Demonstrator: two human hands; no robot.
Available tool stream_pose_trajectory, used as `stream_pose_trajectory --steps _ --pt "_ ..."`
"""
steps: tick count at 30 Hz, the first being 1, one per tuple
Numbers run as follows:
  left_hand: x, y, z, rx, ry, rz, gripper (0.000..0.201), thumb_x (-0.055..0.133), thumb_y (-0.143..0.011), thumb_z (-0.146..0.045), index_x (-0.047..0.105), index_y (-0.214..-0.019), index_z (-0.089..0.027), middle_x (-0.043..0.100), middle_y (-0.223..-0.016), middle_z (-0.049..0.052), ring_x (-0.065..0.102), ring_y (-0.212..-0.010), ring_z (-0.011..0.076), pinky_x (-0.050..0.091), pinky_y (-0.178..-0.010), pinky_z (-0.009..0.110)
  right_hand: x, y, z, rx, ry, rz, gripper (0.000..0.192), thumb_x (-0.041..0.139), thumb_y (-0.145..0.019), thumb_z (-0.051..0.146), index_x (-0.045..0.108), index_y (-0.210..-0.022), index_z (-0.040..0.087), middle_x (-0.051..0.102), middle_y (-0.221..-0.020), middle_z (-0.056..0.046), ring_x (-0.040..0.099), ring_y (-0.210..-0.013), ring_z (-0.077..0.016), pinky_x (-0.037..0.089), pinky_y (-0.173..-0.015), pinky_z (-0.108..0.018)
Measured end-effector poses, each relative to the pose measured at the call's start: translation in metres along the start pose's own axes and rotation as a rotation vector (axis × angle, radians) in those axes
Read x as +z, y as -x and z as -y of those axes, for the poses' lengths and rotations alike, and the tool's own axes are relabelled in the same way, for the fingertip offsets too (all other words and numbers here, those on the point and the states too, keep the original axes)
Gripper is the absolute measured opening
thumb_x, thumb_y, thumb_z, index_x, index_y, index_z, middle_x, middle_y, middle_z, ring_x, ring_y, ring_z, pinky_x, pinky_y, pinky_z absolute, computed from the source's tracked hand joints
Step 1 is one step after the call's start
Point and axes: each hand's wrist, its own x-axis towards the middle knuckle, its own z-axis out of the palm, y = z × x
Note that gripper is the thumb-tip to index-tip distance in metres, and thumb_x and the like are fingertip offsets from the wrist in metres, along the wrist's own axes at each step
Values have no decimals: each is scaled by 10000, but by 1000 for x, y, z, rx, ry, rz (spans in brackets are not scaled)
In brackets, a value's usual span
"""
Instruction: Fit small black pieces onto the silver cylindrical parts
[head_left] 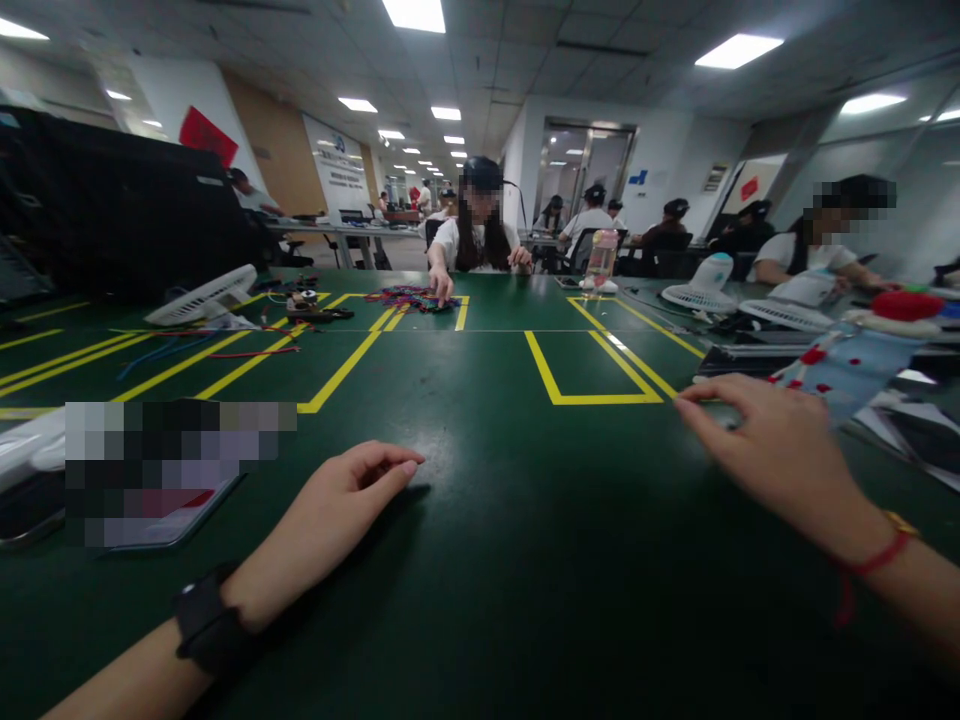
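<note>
Both hands hover empty over the green desk, the left hand loosely curled near the yellow tape box, the right hand, grip spread, just beside its corner, nearing the blurred blue fabric piece.

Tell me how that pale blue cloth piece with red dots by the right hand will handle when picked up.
The blue cloth piece looks soft and rumpled, so it will probably flop and drape rather than hold shape. It seems light for its size. Lying flat beside the right hand, it should not roll or tip.
</note>
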Motion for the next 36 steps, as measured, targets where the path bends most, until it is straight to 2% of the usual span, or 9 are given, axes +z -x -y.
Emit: stream_pose_trajectory --steps 2,4,6,8,14,23,28,31,36 --pt "1 -1 0 9 -6 -2 363 513 -850 -543 656 -1019 -255 692 -985 17 640 -912 235 447 -774 330 -8 4 -40 182 220 30 417 437 -810 555 651 -964 232 633 -1017 -78 553 -959 -284 343 -808 -448" --pt "2 -1 1 14 -8 1 361 514 -851 -537 656 -1024 -254 690 -995 18 640 -916 234 446 -773 328 -10 9 -69 339 318 163 482 419 -784 621 657 -1002 262 643 -985 -74 567 -906 -294 362 -745 -431" --pt "2 -1 2 22 -9 0 357 511 -853 -535 655 -1028 -258 689 -1007 16 637 -930 232 443 -782 327 -8 12 -87 426 301 278 523 399 -769 664 656 -1024 286 648 -949 -56 574 -850 -274 378 -681 -383" --pt "1 0 1 19 -14 -1 358 510 -853 -537 654 -1029 -260 689 -1004 13 637 -926 230 441 -777 323 -5 13 -95 456 250 296 538 390 -763 679 655 -1025 291 648 -929 -42 572 -816 -248 387 -657 -351" --pt "0 2 -1 0 -12 10 363 507 -850 -550 651 -1030 -269 702 -930 -1 641 -871 223 445 -732 309 -6 14 -99 451 133 309 494 464 -738 680 673 -962 292 651 -908 -27 564 -789 -224 395 -703 -347" --pt "1 -2 7 19 -1 27 351 511 -853 -545 648 -1033 -276 693 -980 -3 640 -890 213 444 -754 313 -15 19 -81 525 -4 316 396 555 -764 571 686 -957 251 655 -897 -80 564 -703 -177 386 -662 -327" --pt "1 -2 8 15 4 26 354 506 -855 -550 646 -1037 -280 690 -988 -3 636 -911 218 440 -767 318 -13 18 -78 549 -134 298 351 581 -767 418 648 -1079 272 655 -883 -56 575 -687 -156 395 -663 -311" --pt "1 -2 6 27 -3 24 347 513 -853 -546 649 -1029 -280 689 -990 -4 632 -923 217 438 -779 316 -13 21 -80 580 -109 252 392 598 -740 491 652 -1055 263 651 -884 -68 576 -694 -175 402 -654 -324" --pt "1 -1 6 37 -2 25 334 505 -860 -537 648 -1029 -287 690 -988 -8 637 -905 209 445 -771 309 -4 33 -87 530 -219 302 520 602 -702 592 622 -1085 241 648 -978 -97 611 -752 -215 448 -666 -347"
